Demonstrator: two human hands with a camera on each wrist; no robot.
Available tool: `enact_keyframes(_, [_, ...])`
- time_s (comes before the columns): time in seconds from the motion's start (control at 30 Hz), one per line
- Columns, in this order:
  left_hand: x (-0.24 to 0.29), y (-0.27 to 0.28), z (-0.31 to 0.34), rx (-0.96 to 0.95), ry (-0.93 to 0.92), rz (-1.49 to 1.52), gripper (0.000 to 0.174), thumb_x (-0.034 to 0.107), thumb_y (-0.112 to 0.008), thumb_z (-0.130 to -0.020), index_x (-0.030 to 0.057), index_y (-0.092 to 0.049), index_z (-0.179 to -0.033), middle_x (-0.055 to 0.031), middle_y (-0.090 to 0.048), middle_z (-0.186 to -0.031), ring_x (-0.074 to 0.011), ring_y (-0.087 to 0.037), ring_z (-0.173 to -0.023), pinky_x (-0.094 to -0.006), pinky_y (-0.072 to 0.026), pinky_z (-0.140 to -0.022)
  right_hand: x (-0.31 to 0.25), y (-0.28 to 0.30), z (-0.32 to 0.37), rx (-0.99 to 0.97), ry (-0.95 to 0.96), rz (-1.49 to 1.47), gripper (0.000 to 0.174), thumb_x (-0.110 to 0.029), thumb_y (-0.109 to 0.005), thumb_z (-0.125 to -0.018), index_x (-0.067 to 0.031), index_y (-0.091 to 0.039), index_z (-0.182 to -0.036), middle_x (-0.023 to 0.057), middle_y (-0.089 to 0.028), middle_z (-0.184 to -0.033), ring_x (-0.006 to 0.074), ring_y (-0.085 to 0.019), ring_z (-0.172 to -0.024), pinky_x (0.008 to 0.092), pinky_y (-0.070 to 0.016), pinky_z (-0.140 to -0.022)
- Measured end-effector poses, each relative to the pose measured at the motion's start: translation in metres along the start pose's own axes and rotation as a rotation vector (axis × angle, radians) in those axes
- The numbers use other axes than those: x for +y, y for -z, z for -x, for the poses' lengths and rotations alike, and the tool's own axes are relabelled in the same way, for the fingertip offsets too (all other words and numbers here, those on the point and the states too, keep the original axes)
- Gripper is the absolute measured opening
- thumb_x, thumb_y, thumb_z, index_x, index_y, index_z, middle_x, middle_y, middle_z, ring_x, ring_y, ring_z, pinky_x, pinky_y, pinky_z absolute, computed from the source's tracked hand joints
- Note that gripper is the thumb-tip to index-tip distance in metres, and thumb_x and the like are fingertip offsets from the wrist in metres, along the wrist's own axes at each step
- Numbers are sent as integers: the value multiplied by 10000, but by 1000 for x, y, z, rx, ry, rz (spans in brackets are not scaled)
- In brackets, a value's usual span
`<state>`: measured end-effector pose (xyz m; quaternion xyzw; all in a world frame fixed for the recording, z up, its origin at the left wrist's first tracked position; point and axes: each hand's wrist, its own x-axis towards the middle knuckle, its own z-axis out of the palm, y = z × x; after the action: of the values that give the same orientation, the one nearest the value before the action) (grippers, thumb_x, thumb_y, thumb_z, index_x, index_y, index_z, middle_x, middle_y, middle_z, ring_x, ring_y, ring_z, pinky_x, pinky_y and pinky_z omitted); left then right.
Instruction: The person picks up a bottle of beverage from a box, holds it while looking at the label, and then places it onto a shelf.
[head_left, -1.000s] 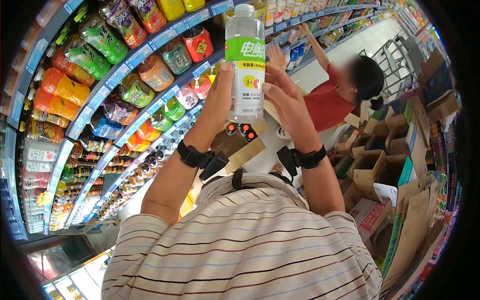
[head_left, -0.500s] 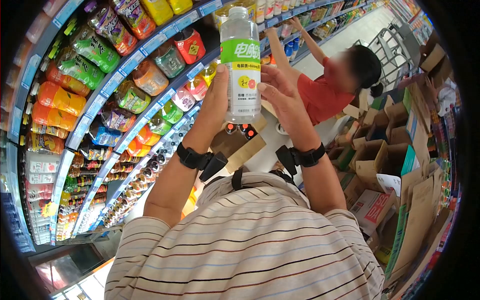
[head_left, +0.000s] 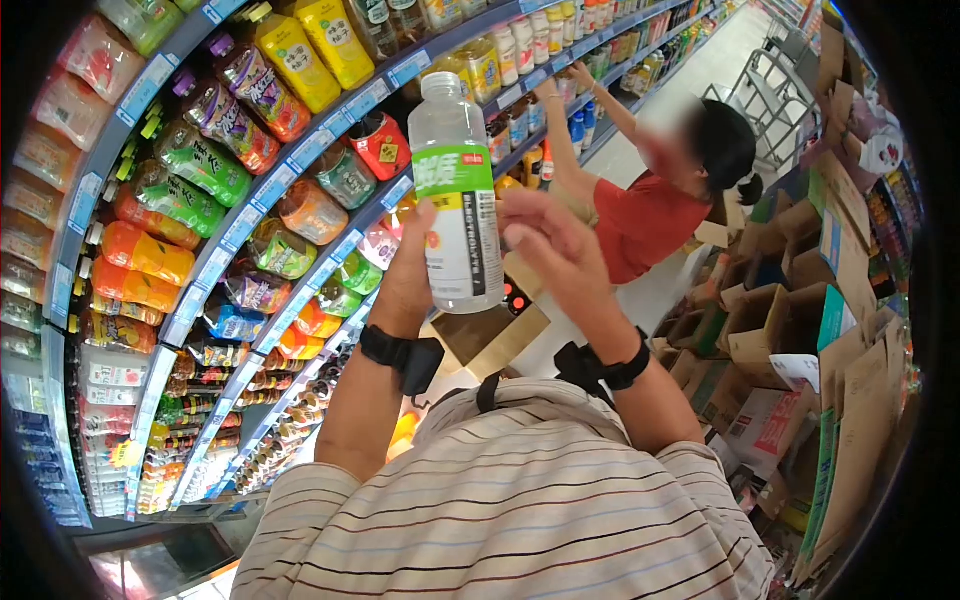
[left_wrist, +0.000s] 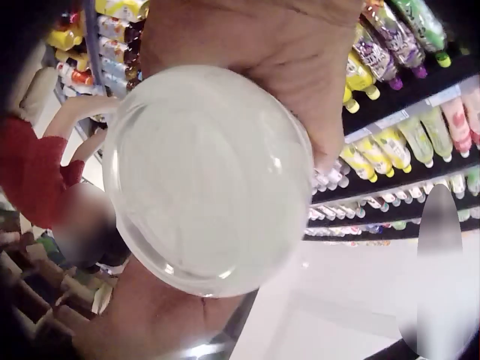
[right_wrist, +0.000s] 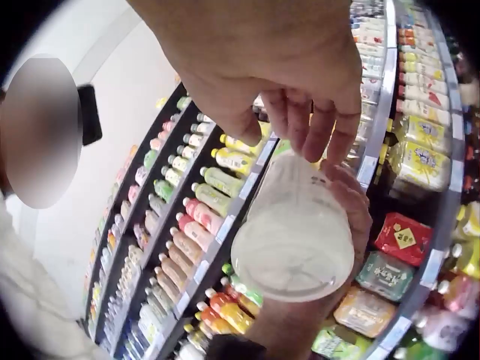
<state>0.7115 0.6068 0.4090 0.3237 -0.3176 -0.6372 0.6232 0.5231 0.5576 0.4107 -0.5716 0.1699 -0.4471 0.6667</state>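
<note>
A clear plastic drink bottle (head_left: pixel 455 175) with a green, yellow and white label stands nearly upright in front of the chest, a white cap on top. My left hand (head_left: pixel 405 275) grips its left side, with the thumb along the label. On the other side my right hand (head_left: pixel 565 250) is held with loosely bent fingers just beside the label. In the right wrist view, the fingers of that hand hang over the bottle's upper part, while the left hand (right_wrist: pixel 351 199) wraps round the side behind. The rounded bottle base (left_wrist: pixel 210 187) fills the middle of the left wrist view.
Curved shelves (head_left: pixel 330 115) packed with drink bottles run along the left and ahead. A person in a red shirt (head_left: pixel 645 220) reaches into the shelf at the right. Below the bottle sits an open carton (head_left: pixel 490 345); several cardboard boxes (head_left: pixel 755 320) pile up on the right.
The bottle has come lower and to the left, and turned so that another side of its label faces me. My right fingers have moved off the label. The head view has shifted too.
</note>
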Motion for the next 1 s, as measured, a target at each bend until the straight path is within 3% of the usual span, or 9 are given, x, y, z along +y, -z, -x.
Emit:
enact_keyframes(0.03, [1, 1, 3, -16, 24, 51, 786, 678, -427, -995, 17, -507, -1412, -179, -655, -1261, -276, -685, -1078, -432, -582, -917, 0, 3, -2, -8, -64, -193, 436, -144, -658, -1002, 2, -518, -1388, 88, -618, -1265, 146, -598, -1137, 315, -495, -972])
enact_keyframes(0.1, [3, -3, 6, -10, 76, 176, 916, 791, -366, -946, 36, -480, -1452, -195, -648, -1246, -284, -685, -1012, -455, -594, -853, -1, 13, -12, 42, -19, -27, 405, -161, -629, -1020, 6, -529, -1375, 81, -619, -1261, 138, -594, -1136, 309, -484, -989])
enact_keyframes(0.23, [3, -9, 8, -196, 158, 423, 922, 809, -313, -949, 45, -493, -1432, -179, -643, -1188, -284, -686, -966, -431, -610, -786, -12, 7, -33, 24, -25, -51, 426, -287, -570, -1054, 18, -530, -1348, 70, -630, -1206, 127, -594, -1121, 293, -475, -982])
enact_keyframes(0.37, [-4, -5, 5, -214, 190, 471, 967, 833, -284, -934, 31, -483, -1437, -212, -648, -1175, -319, -696, -947, -467, -623, -739, -8, 8, -50, -86, -143, -151, 450, -356, -558, -1057, 5, -538, -1325, 58, -635, -1154, 117, -614, -1037, 307, -490, -948])
enact_keyframes(0.57, [-9, 2, 1, -310, 209, 606, 981, 836, -251, -935, 25, -480, -1439, -255, -655, -1139, -353, -708, -936, -522, -638, -730, -11, -6, -56, -148, -285, -389, 446, -378, -614, -1031, -22, -544, -1290, 47, -631, -1065, 80, -618, -868, 241, -513, -734])
enact_keyframes(0.67, [-12, 11, 0, -342, 197, 575, 975, 832, -231, -942, 33, -471, -1447, -239, -649, -1170, -342, -702, -965, -500, -636, -758, -9, -13, -59, -103, -209, -345, 533, -410, -660, -997, 1, -518, -1305, 65, -624, -1044, 67, -616, -864, 226, -510, -686])
enact_keyframes(0.77, [5, -8, 11, -46, 212, 331, 967, 833, -211, -940, 55, -469, -1453, -199, -643, -1205, -320, -693, -992, -494, -623, -807, -6, -10, -63, -71, -193, -187, 597, -421, -661, -997, -8, -485, -1390, 82, -652, -1134, 104, -614, -1011, 240, -501, -803])
enact_keyframes(0.87, [3, 0, 6, -24, 208, 249, 992, 881, -253, -893, 82, -499, -1425, -175, -648, -1228, -290, -707, -1006, -498, -629, -782, -1, -14, -67, -39, -69, 21, 717, -465, -702, -957, 27, -440, -1409, 115, -648, -1134, 116, -603, -1056, 250, -499, -844])
enact_keyframes(1.0, [0, 1, 6, -35, 182, 326, 962, 883, -308, -884, 99, -521, -1400, -149, -659, -1195, -302, -707, -979, -505, -626, -766, -8, -22, -66, -8, -91, 171, 842, -538, -735, -910, 62, -404, -1399, 127, -634, -1062, 129, -636, -988, 236, -523, -739])
